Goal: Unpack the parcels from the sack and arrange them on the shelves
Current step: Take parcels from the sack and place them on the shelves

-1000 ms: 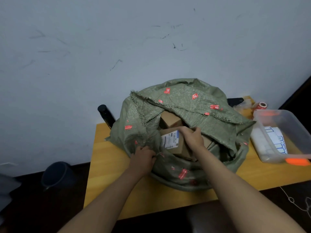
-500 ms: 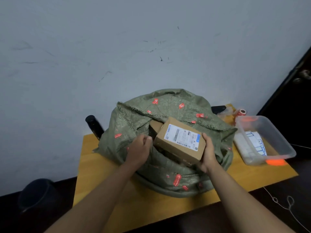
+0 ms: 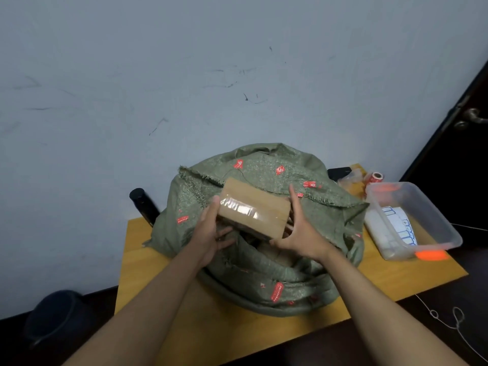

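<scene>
A green woven sack (image 3: pixel 266 276) with red marks lies open on the yellow wooden table (image 3: pixel 184 315). Above its mouth I hold a brown cardboard parcel (image 3: pixel 253 210) in both hands, with a plain side sealed by clear tape facing me. My left hand (image 3: pixel 211 233) grips the parcel's left end, thumb on top and fingers underneath. My right hand (image 3: pixel 298 233) holds the right end between spread thumb and fingers. More cardboard boxes (image 3: pixel 269 250) show dimly inside the sack below the parcel. No shelves are in view.
A clear plastic tub (image 3: pixel 433 220) with white label sheets stands at the table's right end, a red tape roll (image 3: pixel 376 177) behind it. A black cylinder (image 3: pixel 144 204) leans by the wall left of the sack. A dark bin (image 3: pixel 52 315) sits on the floor at left, and a dark door (image 3: pixel 464 143) stands at right.
My right hand pulled the parcel out of the sack and lifted it. My left hand let go of the sack's rim and took the parcel's left end. The parcel turned, hiding its label.
</scene>
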